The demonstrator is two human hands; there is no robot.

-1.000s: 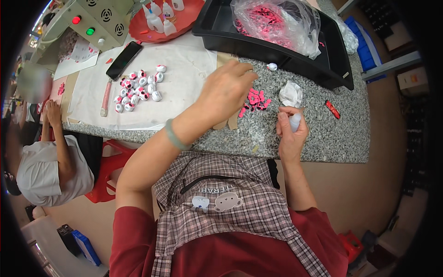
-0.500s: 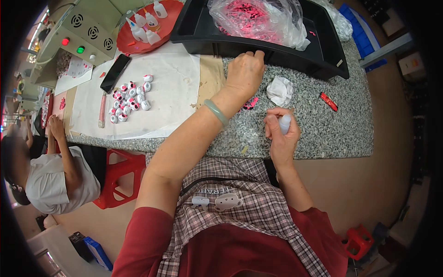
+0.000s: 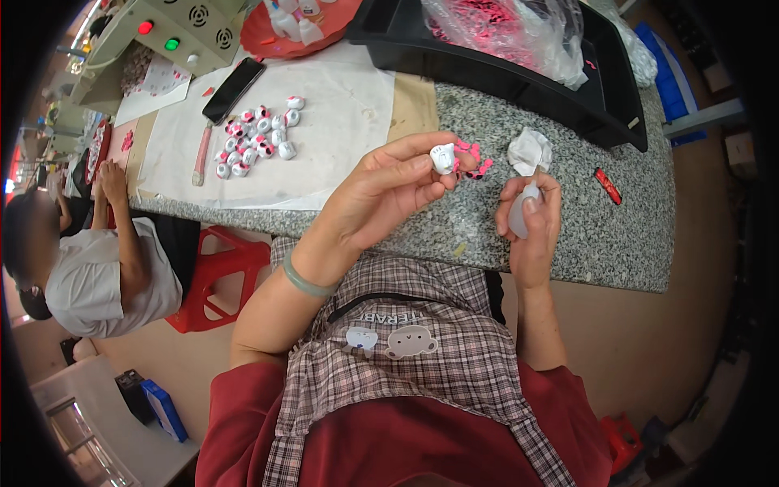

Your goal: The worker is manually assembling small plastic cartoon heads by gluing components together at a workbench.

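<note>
My left hand (image 3: pixel 369 195) pinches a small white toy head (image 3: pixel 442 158) between thumb and fingers, above the near part of the stone table. Beyond its fingertips lie several loose pink and black bits (image 3: pixel 483 166). To the right, my right hand (image 3: pixel 539 235) is wrapped round a small translucent squeeze bottle (image 3: pixel 518 217), its thin tip pointing away from me. A crumpled white tissue (image 3: pixel 530 151) rests just past that bottle. On the white paper at left sits a group of similar white heads with pink and black parts (image 3: pixel 260 134).
A black tray (image 3: pixel 503 85) with a plastic bag of pink pieces (image 3: pixel 503 36) stands at the back. Left of it are a red dish (image 3: pixel 329 40) of bottles, a phone (image 3: pixel 234 89), and a grey box with buttons (image 3: pixel 174 36). A seated person (image 3: pixel 114 276) works at far left.
My left hand has come back from the tray's front edge toward me, and the white toy head now shows in its fingers. My right hand has tilted the bottle tip-forward. The view has shifted.
</note>
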